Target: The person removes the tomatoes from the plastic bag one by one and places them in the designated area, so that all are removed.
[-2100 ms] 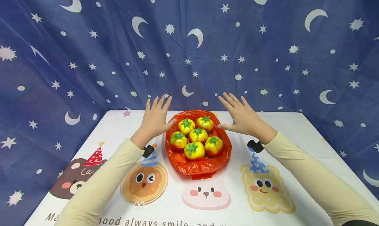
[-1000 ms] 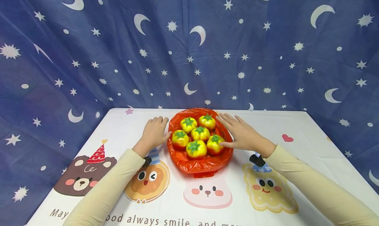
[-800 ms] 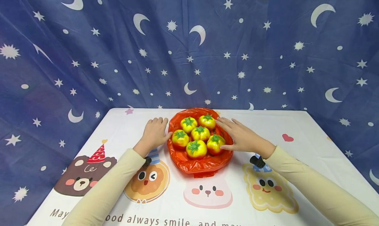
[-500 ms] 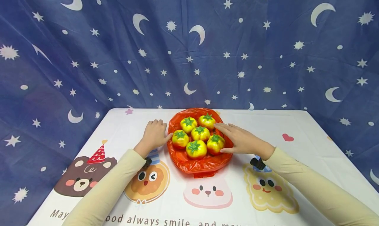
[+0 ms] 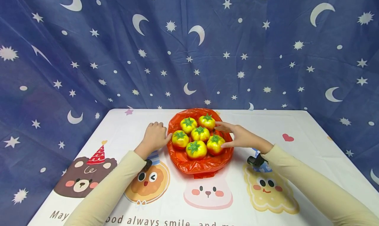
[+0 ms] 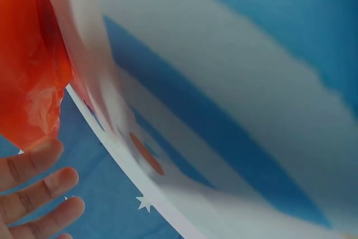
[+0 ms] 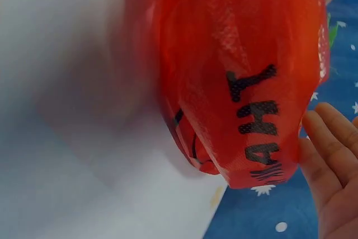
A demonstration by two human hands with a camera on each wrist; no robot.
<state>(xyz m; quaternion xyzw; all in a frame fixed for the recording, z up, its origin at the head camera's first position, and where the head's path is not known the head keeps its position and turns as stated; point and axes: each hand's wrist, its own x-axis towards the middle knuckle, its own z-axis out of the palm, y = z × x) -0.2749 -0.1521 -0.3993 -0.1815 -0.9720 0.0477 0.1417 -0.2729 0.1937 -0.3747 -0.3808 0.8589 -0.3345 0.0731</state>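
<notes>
A red plastic bag (image 5: pixel 177 160), rolled open, stands on the table. In it lie several glossy yellow-red tomatoes with green star-shaped tops, among them a front tomato (image 5: pixel 196 150), a right-hand tomato (image 5: pixel 215 147) and a back tomato (image 5: pixel 206 122). My left hand (image 5: pixel 154 137) is at the bag's left side, its thumb toward the rim; in the left wrist view its fingers (image 6: pixel 45 183) are extended. My right hand (image 5: pixel 242 136) reaches over the right rim, thumb close to the right-hand tomato and fingers toward the back one. Neither hand grips anything.
A white tablecloth (image 5: pixel 260 127) printed with cartoon figures and lettering covers the table. Behind it hangs a blue curtain (image 5: pixel 165 74) with moons and stars. Black printed letters (image 7: pixel 257 121) show on the bag's side in the right wrist view.
Both hands have come down from a raised, spread pose to the bag's sides. The right hand has since moved slightly inward over the rim. Bag and tomatoes keep their places.
</notes>
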